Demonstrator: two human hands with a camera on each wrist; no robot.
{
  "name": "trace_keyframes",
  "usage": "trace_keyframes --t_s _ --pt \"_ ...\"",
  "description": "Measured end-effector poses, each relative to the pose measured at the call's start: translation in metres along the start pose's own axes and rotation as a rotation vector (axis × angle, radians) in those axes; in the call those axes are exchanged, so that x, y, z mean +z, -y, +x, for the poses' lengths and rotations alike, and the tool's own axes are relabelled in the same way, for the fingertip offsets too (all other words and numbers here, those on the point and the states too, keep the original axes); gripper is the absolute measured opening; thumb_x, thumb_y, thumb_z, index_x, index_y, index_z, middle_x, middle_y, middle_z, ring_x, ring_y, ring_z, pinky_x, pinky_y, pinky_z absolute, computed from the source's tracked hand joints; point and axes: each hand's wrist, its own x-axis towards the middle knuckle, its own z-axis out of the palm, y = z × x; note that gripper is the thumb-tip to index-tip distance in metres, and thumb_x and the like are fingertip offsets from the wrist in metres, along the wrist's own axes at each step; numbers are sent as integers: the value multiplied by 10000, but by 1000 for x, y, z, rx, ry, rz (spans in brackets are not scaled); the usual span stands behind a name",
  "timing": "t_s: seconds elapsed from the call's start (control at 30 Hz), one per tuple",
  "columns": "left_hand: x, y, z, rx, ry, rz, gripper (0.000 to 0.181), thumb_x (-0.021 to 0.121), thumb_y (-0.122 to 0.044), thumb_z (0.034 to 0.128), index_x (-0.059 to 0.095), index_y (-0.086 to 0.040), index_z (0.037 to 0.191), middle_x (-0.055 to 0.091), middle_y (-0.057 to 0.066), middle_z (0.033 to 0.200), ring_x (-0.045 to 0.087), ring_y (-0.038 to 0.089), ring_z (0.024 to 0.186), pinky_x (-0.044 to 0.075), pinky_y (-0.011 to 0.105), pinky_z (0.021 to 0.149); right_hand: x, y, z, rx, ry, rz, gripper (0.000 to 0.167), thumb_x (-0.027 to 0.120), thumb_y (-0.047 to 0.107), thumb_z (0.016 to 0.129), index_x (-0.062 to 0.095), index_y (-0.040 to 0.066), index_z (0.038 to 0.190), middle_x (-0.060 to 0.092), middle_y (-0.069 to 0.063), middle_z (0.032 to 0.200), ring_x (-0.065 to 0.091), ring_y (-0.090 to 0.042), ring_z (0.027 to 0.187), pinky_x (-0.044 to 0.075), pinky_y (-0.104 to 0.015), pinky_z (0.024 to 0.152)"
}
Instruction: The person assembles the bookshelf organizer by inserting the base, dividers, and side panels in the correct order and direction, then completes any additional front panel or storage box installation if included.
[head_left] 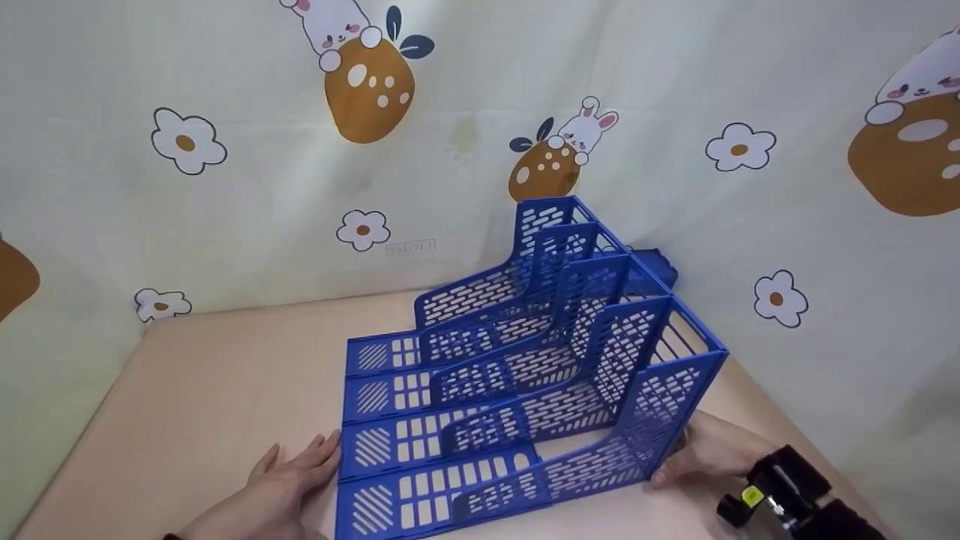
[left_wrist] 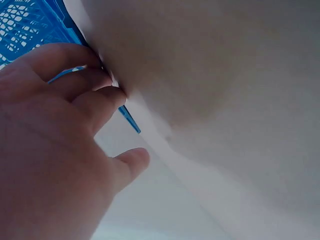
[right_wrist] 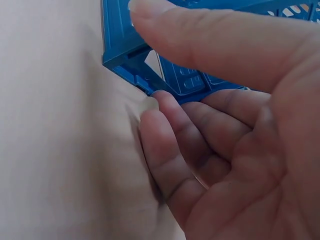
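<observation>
A blue plastic file rack (head_left: 581,469) with several upright perforated dividers stands on the table in the head view, its slatted base reaching to the left. My left hand (head_left: 274,480) touches the left end of the base with its fingertips; the left wrist view shows this hand (left_wrist: 55,115) with fairly straight fingers along the blue edge and the thumb held apart. At the tall right end, my right hand (head_left: 709,446) grips the rack's lower near corner. In the right wrist view the thumb lies over the blue rack (right_wrist: 117,37) and the fingers curl underneath it.
Behind the rack's tall end lies another blue plastic piece (head_left: 654,270), partly hidden. The tabletop (head_left: 217,382) is pale beige. A light curtain (head_left: 465,67) printed with rabbits and flowers hangs along the back and right sides. A black wrist-camera mount (head_left: 791,480) sits on the right wrist.
</observation>
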Motion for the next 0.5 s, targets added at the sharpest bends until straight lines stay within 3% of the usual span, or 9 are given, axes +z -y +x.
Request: trace_keyframes --t_s 0.13,0.2,0.33,0.43,0.5 --pt "-3 -4 0 -32 34 -65 1310 1041 -539 672 397 57 1646 289 272 1779 212 583 1646 -42 871 1209 6 6 7 -25 16 7 1207 970 140 801 204 78 1732 447 -252 1705 221 -600 1627 -141 -861 1190" --pt "-5 -6 0 -24 31 -36 1311 1035 -557 675 401 53 1647 303 283 1770 234 588 1637 -8 889 1203 10 10 11 -38 23 8 1194 971 160 805 223 103 1734 501 -215 1680 312 -569 1610 -82 -863 1218" --pt "-7 -9 1 -57 39 -63 1309 1036 -552 678 392 23 1662 294 267 1780 214 568 1651 -7 866 1225 20 19 16 -71 32 21 1123 957 164 826 282 129 1723 580 -157 1626 462 -495 1551 83 -859 1256" --pt "-7 -11 2 -118 64 -119 1324 1035 -561 676 372 -6 1679 267 233 1801 178 535 1674 -29 831 1250 23 21 18 -89 52 39 1001 933 157 856 377 140 1688 637 -110 1577 530 -436 1510 172 -836 1265" --pt "-6 -12 1 -128 77 -95 1335 1023 -595 680 368 -4 1681 270 232 1800 198 530 1671 18 841 1255 22 20 19 -86 86 45 880 909 152 885 461 145 1642 685 -84 1526 577 -400 1471 218 -828 1260"
